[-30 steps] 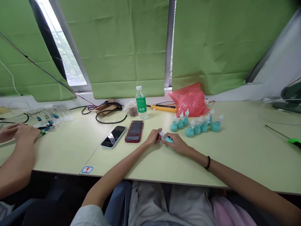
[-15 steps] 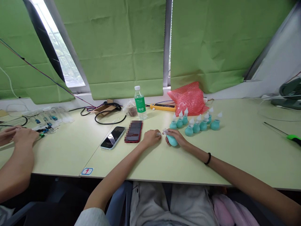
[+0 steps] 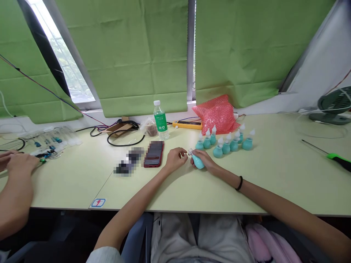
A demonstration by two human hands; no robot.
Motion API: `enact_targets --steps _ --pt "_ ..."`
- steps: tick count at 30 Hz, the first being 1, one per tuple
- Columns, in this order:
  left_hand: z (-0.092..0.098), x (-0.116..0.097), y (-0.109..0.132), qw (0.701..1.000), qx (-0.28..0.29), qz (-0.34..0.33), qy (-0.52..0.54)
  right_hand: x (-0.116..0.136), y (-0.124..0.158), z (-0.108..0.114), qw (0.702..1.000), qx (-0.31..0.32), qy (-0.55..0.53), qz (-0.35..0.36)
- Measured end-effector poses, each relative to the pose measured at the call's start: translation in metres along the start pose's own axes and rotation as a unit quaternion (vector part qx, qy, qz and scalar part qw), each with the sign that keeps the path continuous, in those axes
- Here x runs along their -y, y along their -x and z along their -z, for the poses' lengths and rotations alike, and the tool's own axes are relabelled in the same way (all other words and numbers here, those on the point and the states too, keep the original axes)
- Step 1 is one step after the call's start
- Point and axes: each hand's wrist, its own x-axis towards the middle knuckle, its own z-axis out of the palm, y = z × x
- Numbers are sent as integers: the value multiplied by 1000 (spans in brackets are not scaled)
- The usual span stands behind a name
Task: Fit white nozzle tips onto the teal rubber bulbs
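Note:
My right hand (image 3: 204, 159) is wrapped around a teal squeeze bulb (image 3: 197, 162). The bulb is tilted, its clear collar (image 3: 190, 151) pointing up and left, out past the fingers. Just left of the collar is my left hand (image 3: 176, 158), fingers curled and a gap between thumb and fingers. No piece shows in that gap, though the palm is hidden. Behind my right hand, several teal bulbs with translucent pointed nozzles (image 3: 226, 146) stand upright on the table.
A red-cased phone (image 3: 154, 154), a blurred phone (image 3: 128, 162) and a water bottle (image 3: 161, 122) lie left of centre. Red bubble wrap (image 3: 217, 114) and a yellow meter (image 3: 188, 125) sit behind. A screwdriver (image 3: 336, 157) lies right. Another person's hands (image 3: 20, 162) work at far left.
The whitish piece at my left fingertips has gone from sight, and those fingers have parted. My right hand keeps its hold on the bulb. The whole view has shifted slightly.

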Motion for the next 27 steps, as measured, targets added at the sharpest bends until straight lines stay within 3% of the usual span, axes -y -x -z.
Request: enact_targets --steps 6,11,18,23,27 --pt "-2 -3 1 979 28 26 201 -2 0 1 1000 11 6 -1" --pt "0 -1 -3 931 77 85 346 1 1 0 1000 20 10 -7" --pt "3 -4 -2 869 114 152 457 0 2 -2 1000 3 19 1" --pt "-2 -4 2 819 100 235 513 -1 10 -7 980 -58 160 100" --pt "-3 -3 3 814 101 256 512 2 17 -10 951 -81 259 147"
